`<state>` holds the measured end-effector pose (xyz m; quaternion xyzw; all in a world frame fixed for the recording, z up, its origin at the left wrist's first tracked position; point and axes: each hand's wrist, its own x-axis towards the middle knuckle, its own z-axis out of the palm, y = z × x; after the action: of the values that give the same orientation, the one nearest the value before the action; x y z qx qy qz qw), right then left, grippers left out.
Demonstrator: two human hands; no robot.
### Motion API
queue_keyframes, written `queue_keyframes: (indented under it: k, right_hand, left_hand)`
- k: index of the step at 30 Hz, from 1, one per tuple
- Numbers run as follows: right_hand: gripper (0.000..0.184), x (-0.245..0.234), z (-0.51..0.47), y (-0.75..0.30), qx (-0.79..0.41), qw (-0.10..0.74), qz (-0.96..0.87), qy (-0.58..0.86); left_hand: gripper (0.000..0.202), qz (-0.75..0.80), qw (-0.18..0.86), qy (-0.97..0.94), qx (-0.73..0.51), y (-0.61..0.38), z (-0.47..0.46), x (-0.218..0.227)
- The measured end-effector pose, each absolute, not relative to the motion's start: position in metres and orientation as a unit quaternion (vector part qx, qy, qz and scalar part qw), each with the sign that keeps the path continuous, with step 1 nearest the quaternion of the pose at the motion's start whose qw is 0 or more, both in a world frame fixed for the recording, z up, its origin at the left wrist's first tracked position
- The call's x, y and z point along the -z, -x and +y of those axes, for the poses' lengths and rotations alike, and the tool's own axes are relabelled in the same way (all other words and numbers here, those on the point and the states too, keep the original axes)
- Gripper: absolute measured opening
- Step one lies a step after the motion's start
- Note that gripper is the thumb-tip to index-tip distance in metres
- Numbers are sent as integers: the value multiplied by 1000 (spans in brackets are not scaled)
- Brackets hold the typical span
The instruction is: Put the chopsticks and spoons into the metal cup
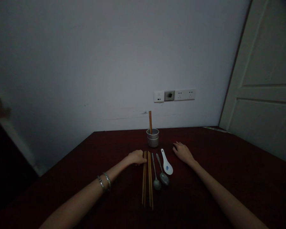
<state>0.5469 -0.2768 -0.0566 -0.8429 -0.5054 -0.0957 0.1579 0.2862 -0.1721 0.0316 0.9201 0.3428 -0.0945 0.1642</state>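
My left hand (136, 157) is at the upper end of the leftmost pair of wooden chopsticks (144, 184), its fingers curled and its thumb against them. A second pair of chopsticks (150, 181) lies just to the right. Beside it, side by side, are a long-handled metal spoon (157, 184), another metal spoon (164, 178) and a white ceramic spoon (167, 168) with a blue mark. My right hand (183, 152) rests on the table right of the ceramic spoon, fingers stretched out and holding nothing.
Behind the utensils stands a metal cup (153, 140) with upright chopsticks (150, 121) in it. The dark red table (109, 143) reaches back to a pale wall with sockets (184, 94). A white door (264, 105) is at the right.
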Motion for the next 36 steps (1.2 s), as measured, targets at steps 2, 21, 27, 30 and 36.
queue_keyframes:
  k: [2, 21, 27, 30, 36]
  right_hand:
    - [44, 57, -277, -547, 97, 157, -507, 842]
    - [44, 56, -277, -546, 90, 170, -501, 844]
    - [44, 57, -277, -546, 95, 165, -504, 842]
    - [44, 57, -277, -546, 97, 159, -505, 843]
    - [44, 57, -276, -545, 97, 164, -507, 841]
  left_hand:
    - [28, 345, 160, -919, 101, -288, -173, -32]
    - [26, 357, 146, -920, 67, -297, -171, -18]
    - [28, 359, 124, -925, 22, -296, -174, -14]
    - [28, 360, 117, -926, 6, -295, -175, -12]
    - [31, 372, 117, -921, -10, -297, -172, -15]
